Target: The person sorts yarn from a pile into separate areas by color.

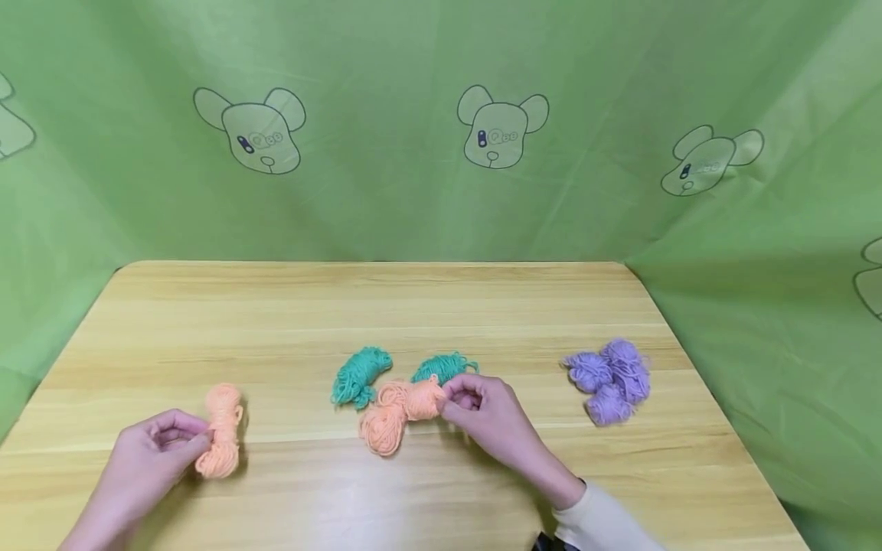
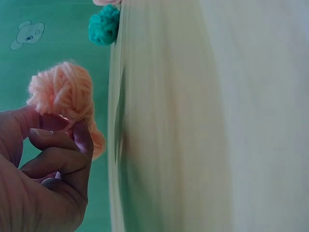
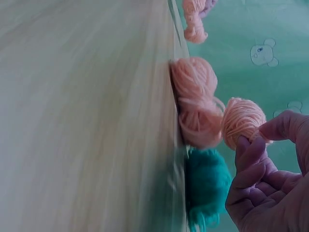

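Observation:
On the left of the head view, my left hand pinches a peach yarn skein, tied narrow at its middle, between thumb and fingers. The left wrist view shows its rounded end above the fingertips. Near the table's middle, my right hand pinches one end of a second peach skein. Another peach skein lies just left of it, its two lobes visible in the right wrist view. Two teal skeins sit behind these: one at the left, the other partly hidden by the held peach skein.
Three purple yarn bundles lie clustered on the right of the wooden table. A green curtain printed with bear heads hangs behind the table and along both sides. Something black shows by the right sleeve at the bottom edge.

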The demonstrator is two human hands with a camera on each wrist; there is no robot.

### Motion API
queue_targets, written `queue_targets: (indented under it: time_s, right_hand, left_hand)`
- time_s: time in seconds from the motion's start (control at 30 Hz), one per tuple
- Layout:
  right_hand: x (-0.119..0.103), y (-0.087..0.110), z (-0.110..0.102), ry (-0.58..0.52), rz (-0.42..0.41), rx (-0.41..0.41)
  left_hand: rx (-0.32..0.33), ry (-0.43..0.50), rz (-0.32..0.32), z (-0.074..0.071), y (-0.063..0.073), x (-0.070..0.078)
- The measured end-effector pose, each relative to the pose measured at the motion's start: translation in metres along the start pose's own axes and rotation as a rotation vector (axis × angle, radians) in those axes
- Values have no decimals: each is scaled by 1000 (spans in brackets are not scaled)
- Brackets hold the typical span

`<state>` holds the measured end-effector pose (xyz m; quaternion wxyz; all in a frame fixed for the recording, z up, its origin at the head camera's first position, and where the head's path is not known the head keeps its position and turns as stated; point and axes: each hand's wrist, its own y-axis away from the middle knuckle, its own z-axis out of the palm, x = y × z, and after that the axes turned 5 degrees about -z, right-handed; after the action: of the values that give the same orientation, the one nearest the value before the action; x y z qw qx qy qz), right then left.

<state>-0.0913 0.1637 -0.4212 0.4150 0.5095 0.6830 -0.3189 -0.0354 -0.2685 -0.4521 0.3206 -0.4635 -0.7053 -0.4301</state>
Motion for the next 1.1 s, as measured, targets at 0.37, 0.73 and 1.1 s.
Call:
queue_targets:
  time_s: [0.37, 0.73, 1.1]
  right_hand:
    - [-19, -7, 32, -99, -68, -91]
    - [-42, -13, 71, -139, -123, -159]
    - [-64, -18, 115, -186, -109, -217]
  left_hand:
    - [-40, -7, -38, -31, -6, -13]
    - [-98, -74, -50, -59, -13, -21]
    - [-97, -146, -14, -83, -24, -41]
